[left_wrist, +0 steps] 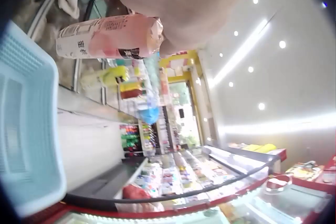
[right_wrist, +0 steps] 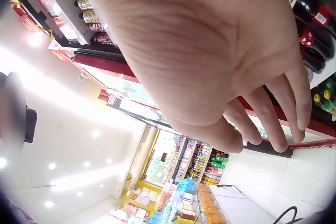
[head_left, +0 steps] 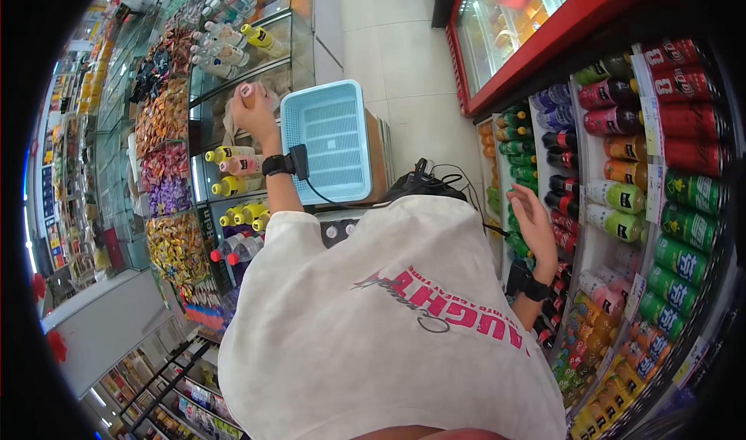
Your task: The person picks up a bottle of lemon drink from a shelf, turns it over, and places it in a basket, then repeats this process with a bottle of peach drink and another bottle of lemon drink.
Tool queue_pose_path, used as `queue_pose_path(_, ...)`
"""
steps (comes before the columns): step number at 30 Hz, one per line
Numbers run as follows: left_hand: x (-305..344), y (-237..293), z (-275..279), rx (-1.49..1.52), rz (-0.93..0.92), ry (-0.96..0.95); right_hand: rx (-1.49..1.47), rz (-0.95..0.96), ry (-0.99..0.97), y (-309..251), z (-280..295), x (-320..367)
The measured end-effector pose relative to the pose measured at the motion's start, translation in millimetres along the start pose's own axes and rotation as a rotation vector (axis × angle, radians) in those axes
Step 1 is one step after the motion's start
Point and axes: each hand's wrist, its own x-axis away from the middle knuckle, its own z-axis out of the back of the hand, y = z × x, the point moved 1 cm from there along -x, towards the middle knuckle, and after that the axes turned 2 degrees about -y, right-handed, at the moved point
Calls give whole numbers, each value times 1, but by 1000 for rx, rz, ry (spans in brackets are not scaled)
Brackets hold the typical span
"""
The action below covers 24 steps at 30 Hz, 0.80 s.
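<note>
My left hand (head_left: 256,118) grips a pink drink bottle (left_wrist: 107,38) by its capped end, over the glass counter beside the blue basket. In the left wrist view the bottle lies sideways, its pink and white label facing the camera. The light blue plastic basket (head_left: 365,141) has a slatted bottom and stands to the right of this hand. My right hand (head_left: 536,226) hangs beside the drink shelves with nothing in it; its fingers (right_wrist: 268,121) are extended and loosely bent in the right wrist view.
Yellow-capped bottles (head_left: 231,185) and a second pink bottle (head_left: 241,164) stand on the counter nearer my body. Shelves of bottles and cans (head_left: 614,168) line the right side. A red-framed display cooler (head_left: 458,59) stands ahead right. Black cables (head_left: 443,172) lie past the basket.
</note>
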Motion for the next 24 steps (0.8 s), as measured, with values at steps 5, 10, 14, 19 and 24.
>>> queue_pose_path(5,11,112,-44,-42,-225,-79,-25,18,26,1,-1,11)
queue_pose_path(10,72,219,-88,257,-296,-497,-129,79,155,-7,0,20)
queue_pose_path(14,133,279,-121,587,-89,-946,-107,286,381,-33,-4,26)
queue_pose_path(19,224,330,-148,646,109,-1437,-220,265,310,-41,7,63)
queue_pose_path(24,305,360,-152,761,207,-1682,-337,191,401,-25,5,118)
